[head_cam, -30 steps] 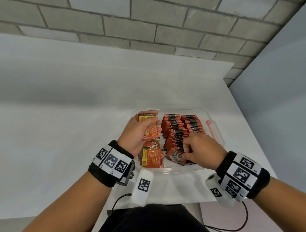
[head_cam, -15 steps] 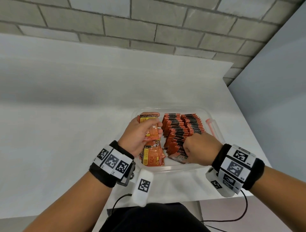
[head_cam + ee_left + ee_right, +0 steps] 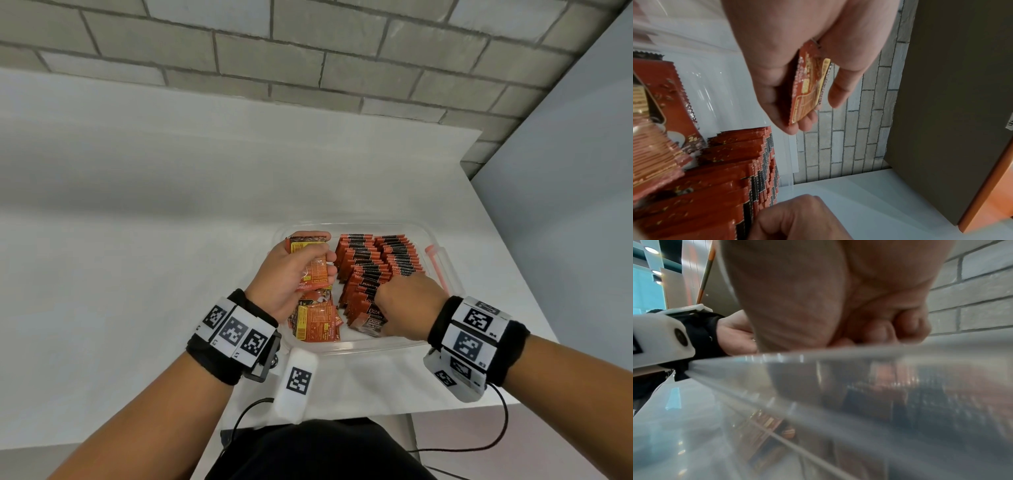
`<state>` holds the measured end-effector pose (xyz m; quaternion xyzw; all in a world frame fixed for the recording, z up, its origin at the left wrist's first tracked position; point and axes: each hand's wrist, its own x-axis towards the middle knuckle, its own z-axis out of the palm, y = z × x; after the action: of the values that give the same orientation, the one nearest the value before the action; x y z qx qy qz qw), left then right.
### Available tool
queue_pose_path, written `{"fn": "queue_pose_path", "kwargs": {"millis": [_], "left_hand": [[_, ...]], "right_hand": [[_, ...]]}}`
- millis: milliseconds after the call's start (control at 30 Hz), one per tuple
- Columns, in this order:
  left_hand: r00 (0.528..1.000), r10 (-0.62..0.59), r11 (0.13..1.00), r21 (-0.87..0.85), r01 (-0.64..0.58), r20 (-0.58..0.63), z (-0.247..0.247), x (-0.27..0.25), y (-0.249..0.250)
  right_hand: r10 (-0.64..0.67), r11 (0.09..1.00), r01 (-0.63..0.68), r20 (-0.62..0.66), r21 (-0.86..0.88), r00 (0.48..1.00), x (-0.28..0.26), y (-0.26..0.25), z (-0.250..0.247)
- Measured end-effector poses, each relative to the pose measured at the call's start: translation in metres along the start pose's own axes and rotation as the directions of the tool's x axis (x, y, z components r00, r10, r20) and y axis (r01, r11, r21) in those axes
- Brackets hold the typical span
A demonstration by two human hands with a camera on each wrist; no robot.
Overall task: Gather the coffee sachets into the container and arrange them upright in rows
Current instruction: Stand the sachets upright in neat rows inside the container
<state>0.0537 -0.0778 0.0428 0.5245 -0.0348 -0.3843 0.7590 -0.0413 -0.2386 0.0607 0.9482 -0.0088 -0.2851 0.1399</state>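
Note:
A clear plastic container [image 3: 346, 350] sits on the white table. Two rows of orange-and-black coffee sachets [image 3: 375, 262] stand upright in its right half. Loose sachets [image 3: 317, 323] lie flat in its near left corner. My left hand [image 3: 291, 277] hovers over the left half and grips a small stack of sachets [image 3: 313, 265], seen edge-on in the left wrist view [image 3: 809, 84]. My right hand [image 3: 409, 303] is curled at the near end of the left row, its fingers closed on the front sachets [image 3: 371, 320], which lean forward. The container rim [image 3: 859, 352] hides its fingertips in the right wrist view.
The container has a pink latch [image 3: 434, 262] on its right side. The table [image 3: 137, 240] runs left and back to a white panel below a brick wall [image 3: 308, 51]. The table's right edge lies just beyond the container. Cables hang below the near edge.
My right hand has shifted a little farther into the container along the left row, and the front sachets now lean. My left hand has stayed in place with its stack.

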Motion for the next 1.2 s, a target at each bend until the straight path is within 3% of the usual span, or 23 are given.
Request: {"fn": "queue_pose_path", "kwargs": {"millis": [300,967,1100,1200], "left_hand": [[1.000,0.001,1.000,-0.029,-0.001,0.004,0.001,0.001,0.001],[0.998,-0.046,0.998,-0.035,0.044,-0.034,0.005,0.000,-0.001],[0.998,-0.062,0.996,-0.063,0.061,-0.009,0.008,-0.002,0.000],[0.996,-0.086,0.992,-0.089,0.088,0.017,0.007,-0.002,0.001]], "right_hand": [[-0.042,0.998,0.038,-0.069,-0.050,0.997,0.001,-0.001,0.002],[-0.025,0.993,0.043,-0.156,0.112,0.987,-0.009,0.013,0.006],[-0.016,0.984,0.049,-0.193,0.171,0.981,-0.012,0.014,0.004],[0.072,0.943,0.017,-0.252,0.333,0.965,-0.016,0.023,0.001]]}}
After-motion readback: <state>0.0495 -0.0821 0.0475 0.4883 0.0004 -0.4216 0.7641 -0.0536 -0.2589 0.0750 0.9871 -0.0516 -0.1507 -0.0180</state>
